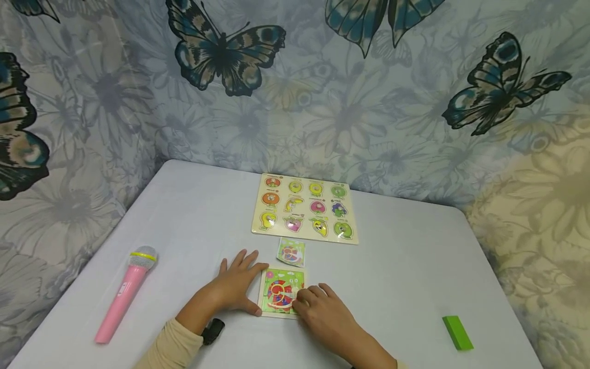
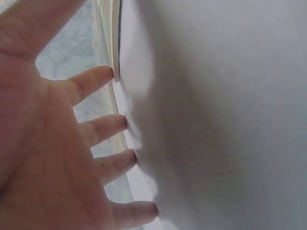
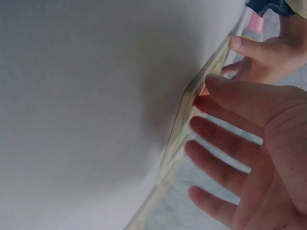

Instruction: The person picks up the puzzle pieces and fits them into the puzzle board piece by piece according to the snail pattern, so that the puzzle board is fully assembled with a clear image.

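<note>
A small square puzzle [image 1: 282,291] with a red, spiral-patterned picture on green lies in a pale wooden frame on the table. My left hand [image 1: 235,286] is spread beside it, thumb and index finger touching the frame's left edge. In the left wrist view, the index fingertip [image 2: 106,73] meets the frame's side, and the other fingertips rest on the table. My right hand [image 1: 324,315] reaches over the puzzle's right side, thumb and fingertips at its surface. The right wrist view shows its fingers [image 3: 220,165] loosely extended. A small picture card [image 1: 291,252] lies just beyond the puzzle.
A larger board [image 1: 305,207] of fruit and vegetable pictures lies farther back, near the patterned wall [image 1: 322,118]. To the left is a pink toy microphone [image 1: 122,302]. A green block [image 1: 458,333] lies at the right on the white-covered table [image 1: 396,266].
</note>
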`<state>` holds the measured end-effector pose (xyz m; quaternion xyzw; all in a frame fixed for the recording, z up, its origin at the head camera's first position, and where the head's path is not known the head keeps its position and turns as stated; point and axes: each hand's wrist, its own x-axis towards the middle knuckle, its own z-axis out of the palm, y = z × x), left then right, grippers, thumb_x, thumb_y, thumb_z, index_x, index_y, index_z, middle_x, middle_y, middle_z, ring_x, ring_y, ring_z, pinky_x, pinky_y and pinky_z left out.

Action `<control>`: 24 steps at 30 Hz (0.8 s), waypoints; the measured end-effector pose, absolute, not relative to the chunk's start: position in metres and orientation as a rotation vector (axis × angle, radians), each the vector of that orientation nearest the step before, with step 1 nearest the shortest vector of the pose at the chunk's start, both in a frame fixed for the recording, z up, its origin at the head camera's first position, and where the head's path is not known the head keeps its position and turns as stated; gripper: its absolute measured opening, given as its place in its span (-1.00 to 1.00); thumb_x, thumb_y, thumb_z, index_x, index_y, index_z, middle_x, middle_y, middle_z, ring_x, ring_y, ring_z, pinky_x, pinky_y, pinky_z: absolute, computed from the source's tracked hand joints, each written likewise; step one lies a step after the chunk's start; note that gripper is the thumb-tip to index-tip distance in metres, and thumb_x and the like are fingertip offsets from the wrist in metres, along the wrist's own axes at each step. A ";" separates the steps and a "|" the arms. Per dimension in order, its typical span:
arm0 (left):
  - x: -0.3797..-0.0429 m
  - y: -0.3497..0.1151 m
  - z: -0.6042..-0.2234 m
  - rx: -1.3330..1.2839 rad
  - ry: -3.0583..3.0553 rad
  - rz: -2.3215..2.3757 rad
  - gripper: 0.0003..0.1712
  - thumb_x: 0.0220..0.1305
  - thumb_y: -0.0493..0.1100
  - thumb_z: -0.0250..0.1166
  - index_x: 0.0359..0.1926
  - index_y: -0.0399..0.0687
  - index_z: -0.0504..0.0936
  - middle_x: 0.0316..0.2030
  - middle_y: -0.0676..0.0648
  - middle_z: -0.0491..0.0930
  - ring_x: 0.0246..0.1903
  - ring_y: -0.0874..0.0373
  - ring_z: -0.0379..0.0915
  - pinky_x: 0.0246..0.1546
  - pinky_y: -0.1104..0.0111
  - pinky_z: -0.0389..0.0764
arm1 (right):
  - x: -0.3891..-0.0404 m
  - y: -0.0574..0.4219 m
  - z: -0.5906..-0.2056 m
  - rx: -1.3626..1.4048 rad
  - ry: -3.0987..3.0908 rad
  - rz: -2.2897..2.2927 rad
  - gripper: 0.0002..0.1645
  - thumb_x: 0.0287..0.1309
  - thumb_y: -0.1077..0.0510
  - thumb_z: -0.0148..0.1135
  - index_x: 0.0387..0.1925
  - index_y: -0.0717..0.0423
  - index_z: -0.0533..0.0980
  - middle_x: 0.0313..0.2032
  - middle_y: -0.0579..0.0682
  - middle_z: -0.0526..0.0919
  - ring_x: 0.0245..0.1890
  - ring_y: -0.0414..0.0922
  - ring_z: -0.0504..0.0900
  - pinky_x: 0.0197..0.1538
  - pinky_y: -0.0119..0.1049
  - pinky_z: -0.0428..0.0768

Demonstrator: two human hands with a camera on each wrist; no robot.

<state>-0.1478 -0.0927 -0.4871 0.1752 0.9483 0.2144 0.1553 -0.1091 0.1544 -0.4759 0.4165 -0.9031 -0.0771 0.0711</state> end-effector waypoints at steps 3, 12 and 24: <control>-0.149 -0.093 -0.487 0.509 2.715 0.613 0.17 -0.38 0.24 0.63 0.35 0.12 0.36 0.48 -0.19 0.05 0.47 -0.27 -0.20 0.25 -0.41 -0.07 | -0.110 0.154 -0.476 1.255 -2.696 -0.208 -0.81 0.14 0.03 0.35 -0.18 -0.08 0.67 -0.13 -0.16 0.65 -0.11 -0.15 0.59 0.06 -0.20 0.54; -0.148 -0.092 -0.487 0.521 2.716 0.611 0.17 -0.38 0.23 0.64 0.35 0.11 0.37 0.48 -0.20 0.06 0.47 -0.28 -0.19 0.24 -0.42 -0.06 | -0.103 0.158 -0.470 1.277 -2.763 -0.185 -0.72 0.14 -0.01 0.35 -0.12 -0.05 0.65 -0.12 -0.16 0.65 -0.09 -0.16 0.60 0.06 -0.19 0.54; -0.160 -0.094 -0.466 0.541 2.712 0.529 0.17 -0.25 0.32 0.55 0.40 0.08 0.29 0.48 -0.26 -0.01 0.46 -0.31 -0.21 0.23 -0.42 -0.01 | -0.135 0.158 -0.434 1.288 -2.940 0.101 -0.59 0.09 -0.04 0.38 -0.07 0.08 0.65 -0.08 -0.05 0.70 0.01 -0.09 0.61 0.22 -0.02 0.46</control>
